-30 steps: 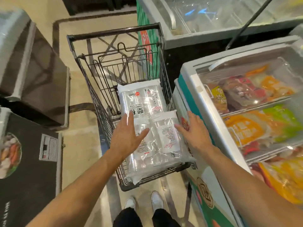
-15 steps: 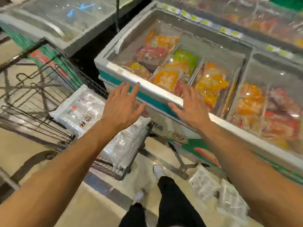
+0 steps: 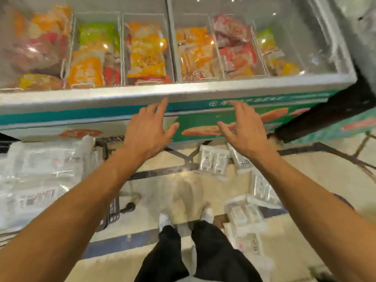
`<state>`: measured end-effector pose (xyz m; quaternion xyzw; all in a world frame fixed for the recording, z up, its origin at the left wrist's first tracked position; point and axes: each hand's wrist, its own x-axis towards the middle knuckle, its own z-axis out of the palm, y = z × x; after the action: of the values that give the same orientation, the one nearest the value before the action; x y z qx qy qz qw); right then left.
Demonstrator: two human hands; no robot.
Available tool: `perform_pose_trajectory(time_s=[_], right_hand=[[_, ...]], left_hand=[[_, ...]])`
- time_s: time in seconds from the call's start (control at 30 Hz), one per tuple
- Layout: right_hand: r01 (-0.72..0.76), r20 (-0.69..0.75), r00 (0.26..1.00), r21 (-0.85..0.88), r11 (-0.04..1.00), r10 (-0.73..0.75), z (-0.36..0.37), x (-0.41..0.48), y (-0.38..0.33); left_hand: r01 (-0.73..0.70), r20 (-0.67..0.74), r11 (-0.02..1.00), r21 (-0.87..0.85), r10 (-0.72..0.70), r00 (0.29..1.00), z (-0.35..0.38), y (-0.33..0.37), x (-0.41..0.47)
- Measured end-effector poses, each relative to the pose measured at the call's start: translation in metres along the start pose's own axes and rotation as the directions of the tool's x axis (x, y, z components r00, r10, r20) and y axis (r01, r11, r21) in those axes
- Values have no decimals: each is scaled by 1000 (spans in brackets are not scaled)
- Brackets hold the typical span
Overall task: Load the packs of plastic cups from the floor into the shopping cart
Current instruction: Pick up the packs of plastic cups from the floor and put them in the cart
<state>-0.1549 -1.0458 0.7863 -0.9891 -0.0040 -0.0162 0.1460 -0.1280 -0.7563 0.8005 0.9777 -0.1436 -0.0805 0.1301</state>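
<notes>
Beside a chest freezer (image 3: pixel 183 92), left hand (image 3: pixel 146 129) and right hand (image 3: pixel 246 131) hover apart, empty, fingers spread, over packs of plastic cups (image 3: pixel 213 161) on the floor (image 3: pixel 173 192) at its foot; seemingly mid-reach, they must next stoop and grip one for the shopping cart (image 3: pixel 110 212).

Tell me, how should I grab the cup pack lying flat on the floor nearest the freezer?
Take the cup pack by its left and right edges, coming down from above. It lies flat, two cup stacks side by side, and the freezer stands close behind its far end.
</notes>
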Motion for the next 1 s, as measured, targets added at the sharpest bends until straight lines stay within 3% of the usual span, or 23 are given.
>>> perform_pose_trajectory(time_s=[0.2, 0.37, 0.73, 0.87, 1.0], right_hand=[[-230, 34, 973, 65, 971, 229, 48, -40, 129], [-392, 73, 920, 121, 912, 386, 130, -46, 223], [-491, 116, 870, 131, 861, 479, 439, -22, 383], [-541, 98, 841, 161, 825, 532, 551, -24, 439], [-620, 214, 784, 213, 755, 583, 669, -27, 493]], left_hand=[[-24, 116, 1000, 8, 22, 993, 93, 70, 46], [-46, 176, 999, -21, 49, 983, 203, 109, 99], [-126, 154, 992, -6, 126, 980, 543, 93, 235], [-61, 183, 998, -10, 62, 981, 680, 64, 254], [-1, 261, 1000, -2, 1, 965, 812, 28, 267]])
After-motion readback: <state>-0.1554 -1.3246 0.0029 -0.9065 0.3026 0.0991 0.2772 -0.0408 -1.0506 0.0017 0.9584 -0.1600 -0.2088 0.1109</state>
